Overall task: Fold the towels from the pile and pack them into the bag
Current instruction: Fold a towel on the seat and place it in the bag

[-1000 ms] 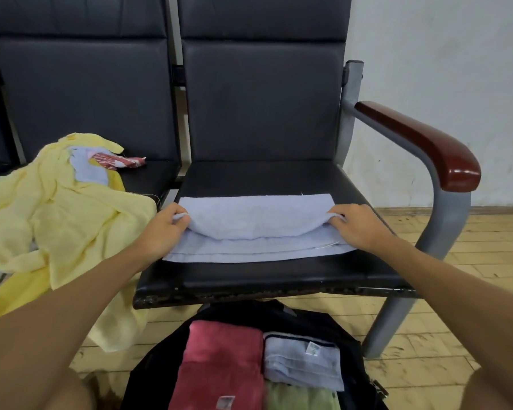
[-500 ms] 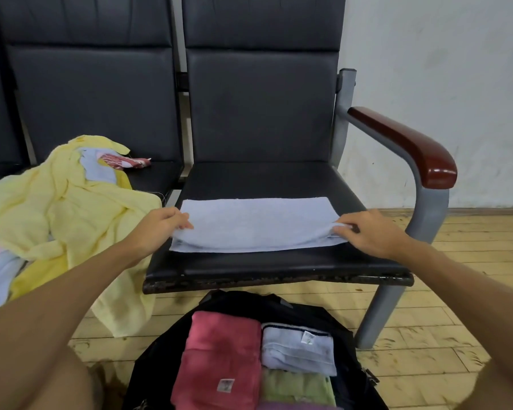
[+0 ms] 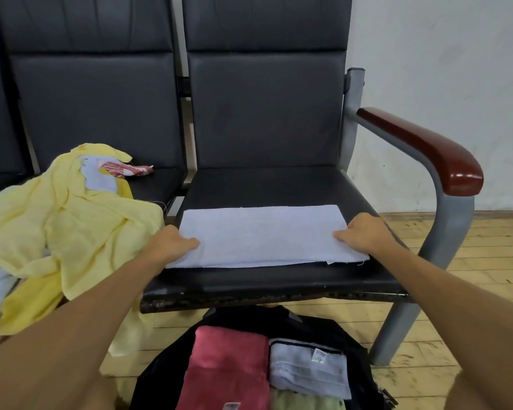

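The black chair seat (image 3: 264, 187) stands above the open black bag (image 3: 160, 377) on the floor. On the seat lies the folded pale blue towel (image 3: 264, 235), its long axis left-to-right. The left hand (image 3: 169, 245) pinches its left end and the right hand (image 3: 367, 235) its right end.

The black chair seat (image 3: 267, 190) carries one folded pale blue towel (image 3: 264, 235), laid flat across its front half with the long edges running side to side. Left of that seat, the neighbouring seat (image 3: 160, 184) holds a loose pile of towels (image 3: 71, 220) with a yellow one on top. Below the chair seat's front edge, an open black bag (image 3: 347, 329) stands on the wooden floor (image 3: 471, 291).
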Available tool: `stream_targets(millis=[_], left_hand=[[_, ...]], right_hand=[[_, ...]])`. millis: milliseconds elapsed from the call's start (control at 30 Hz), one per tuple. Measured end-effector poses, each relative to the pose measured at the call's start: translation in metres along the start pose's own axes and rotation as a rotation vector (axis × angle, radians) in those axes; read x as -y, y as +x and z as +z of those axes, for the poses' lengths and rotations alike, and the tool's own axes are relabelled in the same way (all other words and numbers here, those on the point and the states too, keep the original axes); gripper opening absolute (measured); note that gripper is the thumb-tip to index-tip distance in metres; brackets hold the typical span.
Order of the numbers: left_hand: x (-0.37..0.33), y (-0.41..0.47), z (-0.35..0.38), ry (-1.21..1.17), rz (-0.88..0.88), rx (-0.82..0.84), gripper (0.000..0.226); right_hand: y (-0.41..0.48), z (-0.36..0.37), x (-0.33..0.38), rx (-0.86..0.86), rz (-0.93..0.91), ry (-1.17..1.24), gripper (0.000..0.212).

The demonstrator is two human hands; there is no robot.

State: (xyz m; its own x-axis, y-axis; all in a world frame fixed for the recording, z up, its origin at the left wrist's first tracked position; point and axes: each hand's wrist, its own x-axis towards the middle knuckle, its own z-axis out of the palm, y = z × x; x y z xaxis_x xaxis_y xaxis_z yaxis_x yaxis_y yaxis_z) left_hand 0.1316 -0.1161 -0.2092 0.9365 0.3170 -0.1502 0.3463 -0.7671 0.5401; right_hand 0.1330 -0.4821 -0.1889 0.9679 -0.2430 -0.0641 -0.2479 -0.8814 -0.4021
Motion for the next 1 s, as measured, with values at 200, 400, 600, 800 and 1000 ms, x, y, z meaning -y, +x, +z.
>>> stream_targets(millis=[200, 400, 600, 800, 1000], left_hand=[[-0.02, -0.019, 0.0, -0.533, -0.044, -0.055, 0.04], [-0.054, -0.053, -0.027, -0.925, -0.034, 0.048, 0.018], [-0.113, -0.073, -0.036, -0.783, 0.109, 0.124, 0.011], [-0.16, -0.08, 0.001, -0.5, 0.232, 0.272, 0.011], [-0.179, -0.087, 0.06, -0.266, 0.312, 0.345, 0.018]], right_hand=[[-0.006, 0.002, 0.02, 0.108, 0.053, 0.155, 0.027], [-0.018, 0.002, 0.029, 0.303, 0.088, 0.435, 0.046], [-0.028, -0.004, 0.033, 0.319, 0.113, 0.655, 0.028], [-0.023, -0.011, 0.023, 0.323, 0.16, 0.711, 0.009], [-0.02, -0.012, 0.015, 0.36, 0.164, 0.751, 0.013]])
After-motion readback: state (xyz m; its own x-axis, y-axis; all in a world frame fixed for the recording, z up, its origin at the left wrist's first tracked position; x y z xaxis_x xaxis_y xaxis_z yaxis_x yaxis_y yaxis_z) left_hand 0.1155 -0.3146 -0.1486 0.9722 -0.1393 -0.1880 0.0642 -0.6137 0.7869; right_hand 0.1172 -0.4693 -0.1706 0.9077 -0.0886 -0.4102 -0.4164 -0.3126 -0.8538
